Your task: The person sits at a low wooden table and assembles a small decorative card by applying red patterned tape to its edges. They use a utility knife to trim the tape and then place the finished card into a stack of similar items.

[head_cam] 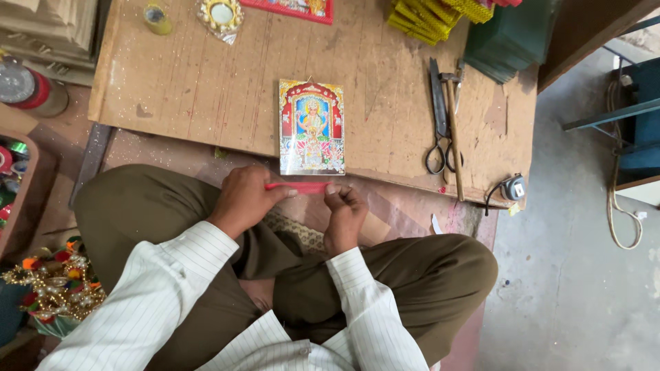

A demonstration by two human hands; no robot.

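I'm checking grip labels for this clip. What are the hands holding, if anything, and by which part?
Both hold one thin red strip: the left hand pinches its left end, the right hand its right end, just below the framed picture.

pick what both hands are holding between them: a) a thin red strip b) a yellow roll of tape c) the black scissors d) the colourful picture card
a: the left hand and the right hand each pinch an end of a thin red strip, while the scissors and the picture card lie untouched on the board.
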